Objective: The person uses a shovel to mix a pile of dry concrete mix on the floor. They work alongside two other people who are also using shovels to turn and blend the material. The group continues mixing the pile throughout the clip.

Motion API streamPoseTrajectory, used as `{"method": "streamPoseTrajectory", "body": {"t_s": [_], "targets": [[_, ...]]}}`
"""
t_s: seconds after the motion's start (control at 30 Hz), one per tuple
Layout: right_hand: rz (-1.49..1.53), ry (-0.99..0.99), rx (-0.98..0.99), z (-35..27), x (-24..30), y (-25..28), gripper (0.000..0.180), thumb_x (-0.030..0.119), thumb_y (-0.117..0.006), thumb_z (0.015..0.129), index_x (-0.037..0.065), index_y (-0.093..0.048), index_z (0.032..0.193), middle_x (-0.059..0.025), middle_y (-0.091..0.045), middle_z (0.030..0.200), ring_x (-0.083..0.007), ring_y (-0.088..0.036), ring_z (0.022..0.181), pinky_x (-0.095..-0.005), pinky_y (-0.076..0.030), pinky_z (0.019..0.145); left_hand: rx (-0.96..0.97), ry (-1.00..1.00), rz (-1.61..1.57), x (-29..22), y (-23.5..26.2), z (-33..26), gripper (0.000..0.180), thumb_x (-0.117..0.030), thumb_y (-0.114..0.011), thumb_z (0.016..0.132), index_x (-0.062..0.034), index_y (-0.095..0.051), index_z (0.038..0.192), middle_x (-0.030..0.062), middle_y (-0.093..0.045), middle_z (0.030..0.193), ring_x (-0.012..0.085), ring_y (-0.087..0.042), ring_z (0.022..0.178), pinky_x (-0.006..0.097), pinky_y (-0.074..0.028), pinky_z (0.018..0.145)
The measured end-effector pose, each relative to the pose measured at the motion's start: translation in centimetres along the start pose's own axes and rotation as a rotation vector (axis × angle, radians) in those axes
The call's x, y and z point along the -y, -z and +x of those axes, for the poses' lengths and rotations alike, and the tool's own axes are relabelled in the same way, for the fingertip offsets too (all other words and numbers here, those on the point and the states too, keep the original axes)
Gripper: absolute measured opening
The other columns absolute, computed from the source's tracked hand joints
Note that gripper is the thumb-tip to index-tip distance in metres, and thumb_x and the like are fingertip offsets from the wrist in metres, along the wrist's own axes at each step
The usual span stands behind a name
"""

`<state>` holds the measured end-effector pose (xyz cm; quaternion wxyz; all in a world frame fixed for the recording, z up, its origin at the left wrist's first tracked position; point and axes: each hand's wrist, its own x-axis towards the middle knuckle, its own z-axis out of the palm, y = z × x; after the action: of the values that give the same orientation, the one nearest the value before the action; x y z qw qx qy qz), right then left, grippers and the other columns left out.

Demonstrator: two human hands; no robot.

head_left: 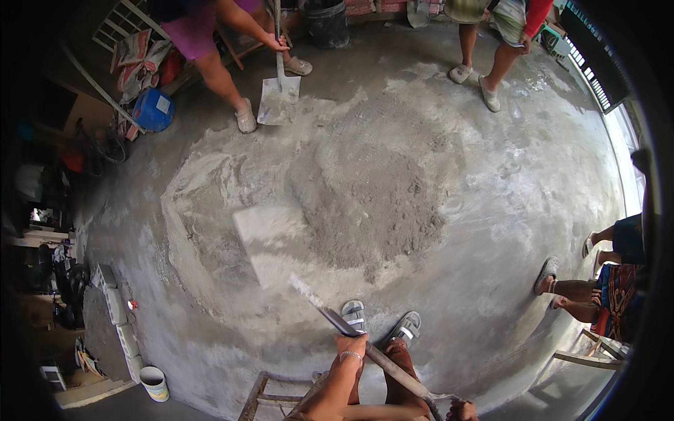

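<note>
My left hand [352,344], with a bracelet at its wrist, is closed round the shaft of a shovel [397,372]. At the lower edge my right hand [462,410] is closed at the shovel's handle end, partly cut off by the picture's rim. The pale, flat blade [270,242] is smeared by motion and lies at the left side of a heap of grey sand-and-cement mix [372,189]. My feet in grey sandals [406,330] stand just on the near side of the heap.
Across the heap, a co-worker holds another shovel [279,102], blade down. More people stand at the far right and right edge. A blue jug [154,110], a black bucket [325,24], a white bucket [154,384], concrete blocks [123,326] and a wooden frame [281,393] stand around.
</note>
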<state>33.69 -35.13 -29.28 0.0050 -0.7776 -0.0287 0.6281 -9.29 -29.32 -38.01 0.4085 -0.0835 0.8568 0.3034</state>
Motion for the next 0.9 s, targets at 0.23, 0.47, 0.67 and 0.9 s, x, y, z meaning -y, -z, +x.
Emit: {"method": "streamPoseTrajectory", "body": {"t_s": [0.23, 0.47, 0.67, 0.9], "targets": [[-0.116, -0.011, 0.214, 6.0, -3.9, 2.4, 0.008, 0.006, -0.056, 0.079, -0.001, -0.059, 0.079, -0.0121, -0.057, 0.064, -0.0225, -0.055, 0.047, -0.0382, -0.045, 0.039, -0.092, -0.215, 0.196, -4.9, 0.8, -5.4, 0.064, -0.018, -0.083, 0.066, 0.0036, -0.043, 0.110, 0.0211, -0.065, 0.094, 0.0356, -0.067, 0.086, 0.041, -0.053, 0.079], [0.236, 0.381, 0.108, -3.4, 2.1, -0.7, 0.034, 0.003, -0.058, 0.077, 0.002, -0.054, 0.110, -0.0122, -0.059, 0.075, -0.0215, -0.058, 0.051, -0.0341, -0.049, 0.042, 0.147, 0.086, -0.872, -1.5, 4.4, -2.8, 0.022, -0.007, -0.071, 0.082, -0.0051, -0.050, 0.088, 0.0076, -0.053, 0.076, 0.0204, -0.054, 0.057, 0.037, -0.050, 0.053], [0.082, 0.389, -0.137, -10.0, 6.7, -3.5, 0.005, 0.014, -0.050, 0.089, 0.010, -0.050, 0.092, -0.0061, -0.051, 0.058, -0.0138, -0.042, 0.037, -0.0272, -0.033, 0.030, 0.141, 0.619, -0.827, 6.1, -2.3, 4.6, 0.012, -0.006, -0.063, 0.085, -0.0062, -0.051, 0.083, 0.0047, -0.048, 0.063, 0.0185, -0.050, 0.050, 0.036, -0.048, 0.048], [-0.144, 0.468, -0.365, -18.0, 17.5, -9.8, 0.007, 0.018, -0.052, 0.091, 0.014, -0.050, 0.085, 0.0004, -0.042, 0.051, -0.0105, -0.040, 0.037, -0.0250, -0.030, 0.029, 0.378, 0.900, -0.923, 1.5, -9.1, 4.8, 0.014, -0.009, -0.062, 0.086, -0.0043, -0.054, 0.075, 0.0090, -0.052, 0.063, 0.0221, -0.054, 0.053, 0.037, -0.050, 0.050]]}}
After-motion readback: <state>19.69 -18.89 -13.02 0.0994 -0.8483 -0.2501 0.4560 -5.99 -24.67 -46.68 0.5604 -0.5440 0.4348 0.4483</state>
